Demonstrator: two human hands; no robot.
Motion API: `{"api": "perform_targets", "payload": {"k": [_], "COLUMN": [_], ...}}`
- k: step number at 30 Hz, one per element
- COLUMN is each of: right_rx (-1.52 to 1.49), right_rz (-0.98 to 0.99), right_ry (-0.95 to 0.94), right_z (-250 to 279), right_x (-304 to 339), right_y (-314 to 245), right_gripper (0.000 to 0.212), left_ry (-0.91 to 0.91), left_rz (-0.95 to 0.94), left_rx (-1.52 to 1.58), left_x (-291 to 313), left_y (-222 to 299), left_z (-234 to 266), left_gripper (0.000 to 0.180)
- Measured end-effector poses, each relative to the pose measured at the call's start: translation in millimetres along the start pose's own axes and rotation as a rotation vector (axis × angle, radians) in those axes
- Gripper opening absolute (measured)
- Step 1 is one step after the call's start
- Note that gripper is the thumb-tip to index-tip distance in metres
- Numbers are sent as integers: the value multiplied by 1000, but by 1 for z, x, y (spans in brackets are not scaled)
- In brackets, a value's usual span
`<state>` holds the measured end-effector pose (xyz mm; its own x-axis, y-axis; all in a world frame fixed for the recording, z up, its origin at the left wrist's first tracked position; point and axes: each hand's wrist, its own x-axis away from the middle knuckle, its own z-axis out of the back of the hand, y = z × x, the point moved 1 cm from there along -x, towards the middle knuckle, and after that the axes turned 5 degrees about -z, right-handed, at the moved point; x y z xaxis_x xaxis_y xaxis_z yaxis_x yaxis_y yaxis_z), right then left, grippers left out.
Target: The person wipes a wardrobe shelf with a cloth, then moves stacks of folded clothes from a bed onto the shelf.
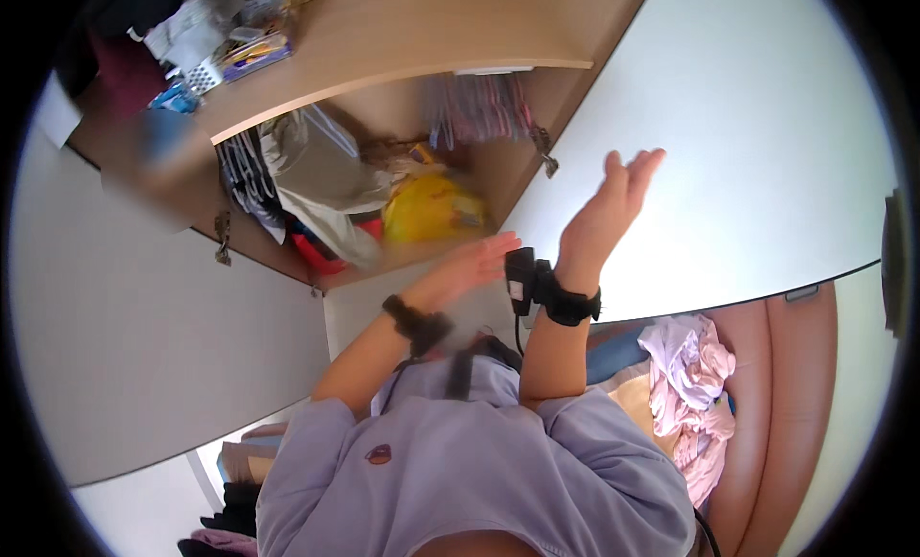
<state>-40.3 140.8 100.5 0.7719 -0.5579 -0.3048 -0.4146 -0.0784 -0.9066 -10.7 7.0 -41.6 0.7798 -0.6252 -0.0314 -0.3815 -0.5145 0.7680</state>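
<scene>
My right hand (607, 210) is raised in front of the open white wardrobe door (738, 164); its fingers are stretched out and hold nothing. Whether it touches the door I cannot tell. My left hand (470, 266), slightly blurred, reaches across in front of my body with fingers extended and nothing in them. It is nearest the wardrobe's lower compartment, where a yellow bag (431, 210) lies beside a red item (316, 254). Beige clothing (311, 164) hangs at that compartment's left, and a row of thin hangers (484, 106) at its right. Black straps go round both wrists.
Another door (182, 336) stands open on the left. A wooden shelf (402, 39) above carries bags and small boxes at its left end. Behind me to the right, crumpled pink and white cloth (692, 384) lies by a brown padded headboard (795, 394). Metal hinges (544, 152) stick out at the wardrobe's sides.
</scene>
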Motion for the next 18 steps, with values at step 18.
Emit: {"api": "perform_targets", "payload": {"k": [18], "right_rx": [-286], "right_rz": [-625], "right_ry": [-1327], "right_z": [-196], "right_x": [154], "right_y": [66], "right_gripper": [32], "left_ry": [1141], "left_rz": [-753], "left_rx": [-239], "left_x": [175], "left_y": [61], "left_z": [27], "left_gripper": [40]}}
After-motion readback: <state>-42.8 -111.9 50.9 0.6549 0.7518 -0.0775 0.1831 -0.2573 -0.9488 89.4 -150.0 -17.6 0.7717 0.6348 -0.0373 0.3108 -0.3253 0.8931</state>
